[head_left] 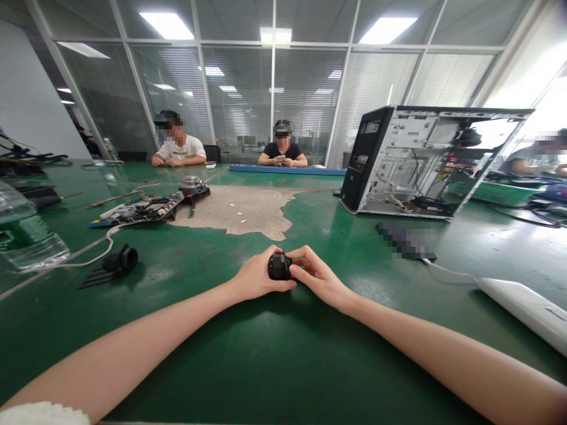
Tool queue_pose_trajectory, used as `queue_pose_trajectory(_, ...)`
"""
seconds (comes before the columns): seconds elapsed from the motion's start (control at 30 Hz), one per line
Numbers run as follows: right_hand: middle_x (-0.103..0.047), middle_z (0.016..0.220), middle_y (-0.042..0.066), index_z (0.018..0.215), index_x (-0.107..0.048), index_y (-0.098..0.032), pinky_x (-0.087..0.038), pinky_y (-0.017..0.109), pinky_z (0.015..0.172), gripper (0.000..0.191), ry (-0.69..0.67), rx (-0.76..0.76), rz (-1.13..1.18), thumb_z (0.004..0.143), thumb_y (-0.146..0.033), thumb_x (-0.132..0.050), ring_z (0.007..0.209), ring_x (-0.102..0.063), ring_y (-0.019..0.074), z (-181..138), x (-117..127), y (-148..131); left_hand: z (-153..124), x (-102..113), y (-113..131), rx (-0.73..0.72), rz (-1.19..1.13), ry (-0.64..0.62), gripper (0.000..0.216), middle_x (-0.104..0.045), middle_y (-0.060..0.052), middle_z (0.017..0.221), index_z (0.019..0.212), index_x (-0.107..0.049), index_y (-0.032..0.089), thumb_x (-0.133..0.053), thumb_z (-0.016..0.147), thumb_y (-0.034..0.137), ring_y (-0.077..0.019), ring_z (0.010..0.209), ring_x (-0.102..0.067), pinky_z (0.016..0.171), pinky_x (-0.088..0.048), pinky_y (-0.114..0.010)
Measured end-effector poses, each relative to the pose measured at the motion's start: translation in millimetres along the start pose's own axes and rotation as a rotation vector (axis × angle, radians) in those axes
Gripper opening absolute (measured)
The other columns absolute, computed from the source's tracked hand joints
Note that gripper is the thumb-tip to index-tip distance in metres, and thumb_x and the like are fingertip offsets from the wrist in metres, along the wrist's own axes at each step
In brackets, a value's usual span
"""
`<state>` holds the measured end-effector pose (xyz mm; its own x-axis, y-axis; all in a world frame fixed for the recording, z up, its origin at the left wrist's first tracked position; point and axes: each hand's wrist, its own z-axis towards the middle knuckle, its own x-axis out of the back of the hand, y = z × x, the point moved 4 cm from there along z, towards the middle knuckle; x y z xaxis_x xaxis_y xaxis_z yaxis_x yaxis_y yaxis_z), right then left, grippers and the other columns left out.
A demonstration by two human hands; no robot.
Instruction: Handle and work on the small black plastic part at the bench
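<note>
Above the green tabletop (pixel 266 366), a small black rounded device (pixel 278 268) is held between both hands in the middle of the view. My left hand (pixel 254 276) is closed around its left side, thumb and fingers curled over it. From the right, my right hand (pixel 321 277) pinches the device's right edge with thumb and fingertips. Fingers hide part of the device, so its exact kind does not show. A black part with a round opening and flat prongs (pixel 119 260) lies on the table to the left.
An opened computer case (pixel 372 159) stands back right. Circuit boards (pixel 142 211) lie back left, near a plastic bottle (pixel 31 236). On the right, a cable joins a blurred dark object (pixel 405 241) to a white power bank (pixel 527 304). People sit across the table and far right.
</note>
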<state>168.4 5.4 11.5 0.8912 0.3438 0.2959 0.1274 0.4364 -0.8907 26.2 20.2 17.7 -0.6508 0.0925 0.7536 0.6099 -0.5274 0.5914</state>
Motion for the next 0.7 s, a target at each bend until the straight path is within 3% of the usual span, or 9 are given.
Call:
queue_pose_trajectory(0.1, -0.053, 0.095, 0.002, 0.095, -0.045, -0.022, -0.047, 0.03, 0.073, 0.016, 0.025, 0.001, -0.009, 0.083, -0.031, -0.05, 0.086, -0.055, 0.0146, 1.3, 0.7, 1.0, -0.7, 0.2, 2.1, -0.016, 0.022, -0.003, 0.055, -0.057, 0.002, 0.079, 0.099, -0.044, 0.023, -0.065, 0.059, 0.054, -0.016, 0.066, -0.053, 0.058, -0.039, -0.024)
queue_pose_trajectory(0.4, -0.051, 0.103, 0.005, 0.107, -0.043, -0.023, -0.048, 0.03, 0.075, 0.027, -0.028, 0.004, -0.021, 0.082, -0.029, -0.051, 0.096, -0.052, 0.0171, -0.3, 0.0, 0.6, 0.2, -0.2, 1.0, -0.011, -0.048, -0.017, 0.049, -0.056, 0.003, 0.077, 0.097, -0.044, 0.022, -0.064, 0.062, 0.051, -0.0149, 0.065, -0.052, 0.057, -0.038, -0.023)
queue_pose_trajectory(0.7, -0.054, 0.096, 0.003, 0.097, -0.045, -0.022, -0.048, 0.031, 0.074, 0.019, 0.018, -0.02, -0.01, 0.082, -0.032, -0.051, 0.088, -0.055, 0.0156, 1.8, 0.3, 1.5, -0.7, 0.0, 2.7, -0.011, 0.009, -0.018, 0.054, -0.056, 0.002, 0.078, 0.099, -0.044, 0.023, -0.065, 0.059, 0.054, -0.0159, 0.065, -0.052, 0.059, -0.039, -0.024)
